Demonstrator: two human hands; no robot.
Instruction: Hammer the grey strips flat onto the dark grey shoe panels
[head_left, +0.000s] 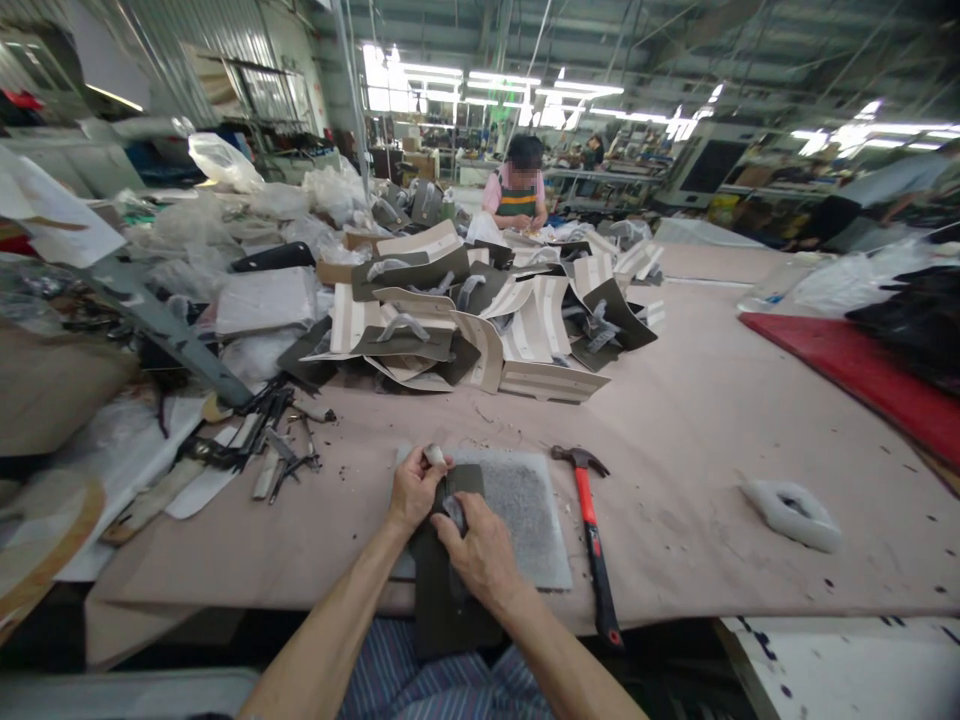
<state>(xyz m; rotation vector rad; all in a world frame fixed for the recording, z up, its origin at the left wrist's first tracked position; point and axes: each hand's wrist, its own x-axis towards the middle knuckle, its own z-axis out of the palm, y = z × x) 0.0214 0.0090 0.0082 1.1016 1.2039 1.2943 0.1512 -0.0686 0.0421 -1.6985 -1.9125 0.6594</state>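
A dark olive panel (450,625) lies lengthwise over the near edge of the table, its far end on a grey speckled slab (529,510). A strap-like handle in clear plastic (454,512) is on the panel. My right hand (484,548) is closed around this handle, thumb to its left. At the panel's far left edge, my left hand (412,490) is closed in a pinch. Something whitish (434,455) shows at its fingertips; whether it is a held piece or a finger covering is unclear. A claw hammer (589,515) with a red and black handle lies right of the slab.
A heap of similar panels with wrapped handles (480,320) stands ahead. Several hand tools (274,435) lie at left beside a slanted metal post (169,325). At right are a white plastic-wrapped roll (791,513) and a red board (862,385). A person (517,190) sits beyond the heap.
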